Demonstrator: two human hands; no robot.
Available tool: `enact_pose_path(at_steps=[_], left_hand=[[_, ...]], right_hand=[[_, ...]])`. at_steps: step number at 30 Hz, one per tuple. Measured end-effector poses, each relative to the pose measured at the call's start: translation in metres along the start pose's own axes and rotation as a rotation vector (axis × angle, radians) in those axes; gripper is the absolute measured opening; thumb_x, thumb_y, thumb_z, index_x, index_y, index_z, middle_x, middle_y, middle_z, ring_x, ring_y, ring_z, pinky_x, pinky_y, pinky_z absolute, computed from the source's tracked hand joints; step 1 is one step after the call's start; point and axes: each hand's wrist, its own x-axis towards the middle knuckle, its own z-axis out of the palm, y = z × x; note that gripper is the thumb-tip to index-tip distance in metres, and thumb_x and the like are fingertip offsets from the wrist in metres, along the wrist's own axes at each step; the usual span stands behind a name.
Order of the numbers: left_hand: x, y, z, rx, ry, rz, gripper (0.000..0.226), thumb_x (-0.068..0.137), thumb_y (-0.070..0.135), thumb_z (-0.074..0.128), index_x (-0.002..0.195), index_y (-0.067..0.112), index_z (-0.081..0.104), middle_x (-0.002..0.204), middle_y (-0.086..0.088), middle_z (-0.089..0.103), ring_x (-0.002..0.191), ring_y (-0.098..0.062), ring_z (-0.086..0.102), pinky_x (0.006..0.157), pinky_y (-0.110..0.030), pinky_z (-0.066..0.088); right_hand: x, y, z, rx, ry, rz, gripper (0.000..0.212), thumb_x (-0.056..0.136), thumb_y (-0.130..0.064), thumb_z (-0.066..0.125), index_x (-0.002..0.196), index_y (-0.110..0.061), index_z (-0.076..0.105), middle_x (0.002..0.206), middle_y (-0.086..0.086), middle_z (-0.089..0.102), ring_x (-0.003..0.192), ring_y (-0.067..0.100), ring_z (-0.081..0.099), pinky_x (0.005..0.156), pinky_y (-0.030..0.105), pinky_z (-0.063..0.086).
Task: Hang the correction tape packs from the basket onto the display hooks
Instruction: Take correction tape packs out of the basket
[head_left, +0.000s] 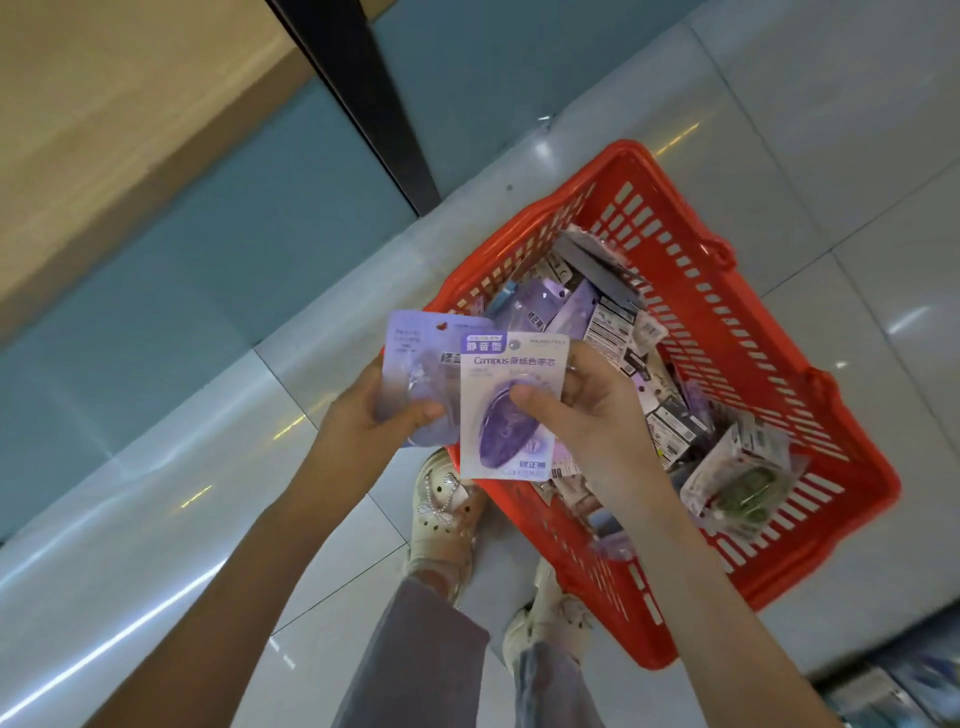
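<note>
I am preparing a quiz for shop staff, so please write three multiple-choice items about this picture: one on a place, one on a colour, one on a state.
1. Where does the red basket stand?
A. on a shelf
B. on the tiled floor
C. on a chair

2. What colour is the tape case in the white pack?
A. green
B. red
C. purple

3. What do the hands hold?
A. one pack each
B. nothing
C. the basket handles

Answers: 1 B, tiles surround it; 2 C, a purple oval shows beside the right hand's thumb; 3 A, the left hand holds a lilac pack, the right the white one.
</note>
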Motion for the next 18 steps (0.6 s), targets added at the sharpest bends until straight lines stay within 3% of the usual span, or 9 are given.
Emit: enact_pose_path(at_steps=[3, 6, 8, 11, 14, 16, 18], left_hand=[[-0.007, -0.005, -0.013, -0.135, 0.003, -0.005, 0.061, 0.058, 0.038, 0.073, 0.115, 0.024, 0.056, 0.097, 0.021, 0.072, 0.087, -0.003, 0.069, 0.066, -0.018, 0.054], [-0.009, -0.015, -0.019, -0.166, -0.056, -0.076, 0.071, 0.054, 0.038, 0.078, 0.121, 0.028, 0.056, 0.110, 0.010, 0.071, 0.099, -0.014, 0.070, 0.074, -0.034, 0.059], [-0.007, -0.021, -0.021, -0.177, 0.019, -0.090, 0.070, 0.057, 0.029, 0.085, 0.122, 0.027, 0.058, 0.112, 0.005, 0.071, 0.101, -0.019, 0.070, 0.079, -0.042, 0.059], [-0.003, -0.025, -0.027, -0.209, 0.158, -0.079, 0.056, 0.069, 0.011, 0.083, 0.118, 0.021, 0.058, 0.102, 0.007, 0.074, 0.090, -0.016, 0.073, 0.070, -0.036, 0.061], [0.002, -0.028, -0.037, -0.300, 0.271, -0.072, 0.042, 0.080, 0.004, 0.071, 0.118, 0.014, 0.057, 0.093, 0.009, 0.075, 0.081, -0.013, 0.073, 0.057, -0.027, 0.057], [0.006, -0.029, -0.041, -0.330, 0.320, -0.065, 0.044, 0.079, 0.006, 0.068, 0.122, 0.009, 0.055, 0.093, 0.007, 0.075, 0.080, -0.013, 0.073, 0.056, -0.025, 0.055], [0.008, -0.032, -0.043, -0.321, 0.336, -0.064, 0.043, 0.080, 0.007, 0.067, 0.121, 0.009, 0.055, 0.092, 0.008, 0.075, 0.079, -0.012, 0.073, 0.055, -0.025, 0.054]], right_hand=[[0.011, 0.012, 0.021, 0.145, 0.032, 0.053, 0.028, 0.078, -0.002, 0.073, 0.102, -0.011, 0.062, 0.089, 0.001, 0.075, 0.084, 0.014, 0.069, 0.074, 0.028, 0.054], [0.020, 0.026, 0.048, 0.180, -0.002, 0.069, 0.027, 0.079, -0.013, 0.069, 0.105, -0.016, 0.062, 0.095, 0.001, 0.072, 0.090, 0.015, 0.067, 0.074, 0.026, 0.052], [0.026, 0.033, 0.060, 0.116, -0.024, 0.058, 0.023, 0.083, -0.016, 0.068, 0.105, -0.021, 0.062, 0.096, -0.006, 0.070, 0.091, 0.009, 0.065, 0.074, 0.021, 0.050], [0.045, 0.051, 0.061, -0.049, 0.151, 0.014, 0.016, 0.094, -0.020, 0.063, 0.109, -0.024, 0.057, 0.102, -0.006, 0.064, 0.090, 0.000, 0.059, 0.075, 0.012, 0.045], [0.074, 0.075, 0.049, -0.262, 0.318, 0.080, 0.015, 0.094, -0.027, 0.062, 0.101, -0.029, 0.049, 0.103, 0.001, 0.062, 0.087, 0.005, 0.059, 0.078, 0.022, 0.050], [0.090, 0.088, 0.043, -0.401, 0.262, 0.135, 0.007, 0.098, -0.028, 0.055, 0.101, -0.021, 0.056, 0.095, 0.000, 0.066, 0.084, 0.011, 0.062, 0.078, 0.029, 0.049], [0.100, 0.096, 0.038, -0.494, 0.223, 0.122, 0.017, 0.101, -0.022, 0.047, 0.100, -0.020, 0.063, 0.091, 0.000, 0.069, 0.084, 0.017, 0.064, 0.076, 0.032, 0.049]])
